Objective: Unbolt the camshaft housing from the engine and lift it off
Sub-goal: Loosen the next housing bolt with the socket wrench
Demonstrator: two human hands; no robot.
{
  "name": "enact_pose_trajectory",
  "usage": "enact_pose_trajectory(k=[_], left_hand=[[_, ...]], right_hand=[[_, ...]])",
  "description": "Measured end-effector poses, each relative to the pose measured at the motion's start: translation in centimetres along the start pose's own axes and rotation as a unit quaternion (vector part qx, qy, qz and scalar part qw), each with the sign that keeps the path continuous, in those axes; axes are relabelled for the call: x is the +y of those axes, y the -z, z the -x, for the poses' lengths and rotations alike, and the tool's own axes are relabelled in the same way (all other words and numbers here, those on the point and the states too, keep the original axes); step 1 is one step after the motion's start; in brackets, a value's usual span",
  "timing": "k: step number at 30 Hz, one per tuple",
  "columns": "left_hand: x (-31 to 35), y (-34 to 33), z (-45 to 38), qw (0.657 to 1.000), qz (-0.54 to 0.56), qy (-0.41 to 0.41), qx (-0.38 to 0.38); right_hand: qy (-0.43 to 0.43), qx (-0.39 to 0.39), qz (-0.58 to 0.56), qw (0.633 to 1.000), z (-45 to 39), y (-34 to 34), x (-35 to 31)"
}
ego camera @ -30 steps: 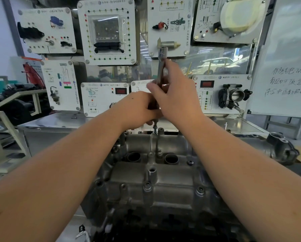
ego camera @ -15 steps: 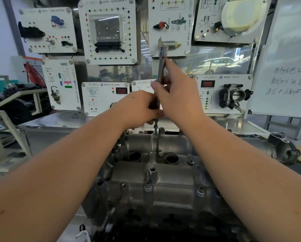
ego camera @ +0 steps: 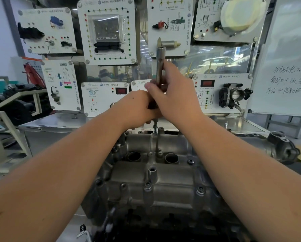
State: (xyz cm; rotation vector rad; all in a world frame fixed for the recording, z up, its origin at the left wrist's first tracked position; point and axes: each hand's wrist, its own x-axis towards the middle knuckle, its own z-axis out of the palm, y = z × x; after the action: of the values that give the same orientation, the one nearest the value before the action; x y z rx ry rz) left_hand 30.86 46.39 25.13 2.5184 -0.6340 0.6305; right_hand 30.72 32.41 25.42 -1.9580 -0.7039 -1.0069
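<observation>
My right hand [ego camera: 177,95] has slid lower on the upright steel socket driver [ego camera: 159,67]; my left hand [ego camera: 137,109] grips its base, so the far bolt [ego camera: 155,127] on the grey cast-metal camshaft housing [ego camera: 155,180] is loosening.

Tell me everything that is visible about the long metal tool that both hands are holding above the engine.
The tool is a slim, shiny steel bar that looks like a socket extension, standing nearly upright. Its wider top end is free, seen against the white wall panels. The right hand wraps its middle, and the left hand grips it lower, hiding that part. Below the hands a thin tip comes out and reaches down to a bolt at the far edge of the grey metal camshaft housing.
</observation>
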Motion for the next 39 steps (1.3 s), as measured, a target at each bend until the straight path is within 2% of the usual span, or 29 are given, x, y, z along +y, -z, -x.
enact_pose_trajectory(k=[3,9,18,25,29,34,39], left_hand=[[-0.04,-0.08,0.01,1.0,-0.011,0.0,-0.005],[-0.36,-0.1,-0.2,0.999,-0.003,0.013,-0.04],[-0.32,-0.14,-0.14,1.0,-0.016,0.018,-0.018],[-0.38,-0.09,-0.27,1.0,-0.015,0.006,-0.026],[-0.08,0.1,-0.04,1.0,0.005,0.001,-0.021],[-0.34,0.08,-0.04,0.999,0.002,0.034,-0.018],[-0.18,-0.18,-0.12,0.999,0.014,0.016,-0.026]], right_hand=[[-0.014,0.008,-0.003,1.0,-0.18,0.04,0.18],[-0.025,-0.023,-0.009,0.999,-0.5,-0.01,0.16],[-0.018,0.002,-0.002,1.0,-0.2,0.08,-0.06],[-0.027,-0.027,-0.032,0.999,-0.33,0.12,-0.2],[-0.016,-0.02,-0.011,1.0,-0.06,-0.05,-0.14],[-0.003,0.006,0.017,1.0,-0.14,-0.06,-0.22],[-0.006,0.006,0.032,0.999,-0.3,-0.08,0.07]])
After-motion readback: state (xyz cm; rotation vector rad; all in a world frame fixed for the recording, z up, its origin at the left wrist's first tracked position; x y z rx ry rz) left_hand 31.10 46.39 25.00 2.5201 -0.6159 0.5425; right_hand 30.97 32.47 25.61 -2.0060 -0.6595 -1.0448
